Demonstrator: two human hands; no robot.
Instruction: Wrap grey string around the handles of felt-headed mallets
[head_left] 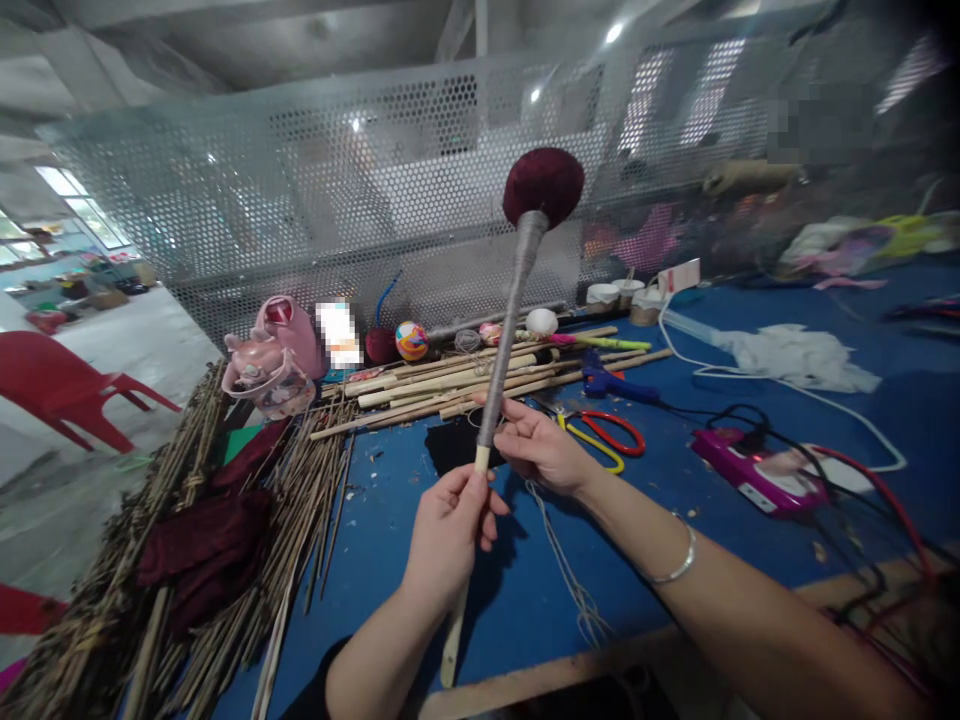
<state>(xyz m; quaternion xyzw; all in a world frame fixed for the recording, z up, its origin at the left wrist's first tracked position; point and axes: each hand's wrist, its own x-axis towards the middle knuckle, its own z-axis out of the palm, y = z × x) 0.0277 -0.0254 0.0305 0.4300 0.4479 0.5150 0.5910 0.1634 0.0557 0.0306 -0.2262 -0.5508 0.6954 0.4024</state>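
A stick [509,335] with a round dark red padded head [544,187] is held up, tilted slightly right at the top. Grey cord is wrapped closely around its shaft, from under the head down to a bare pale wooden part. My left hand [450,520] grips this bare part, and the stick's lower end sticks out below. Just above, my right hand [536,445] has its fingers pinched at the lower end of the wrapping, on the cord. Loose cord [559,560] hangs from beneath my right hand onto the blue table [390,540].
Thin sticks [300,510] and dark red cloth [210,550] lie at the left. Behind my hands are wooden rods [405,390], red-handled scissors [619,430] and a blue glue gun [611,380]. A purple power strip [757,475] with cables is at the right. A perforated metal screen [360,210] stands behind.
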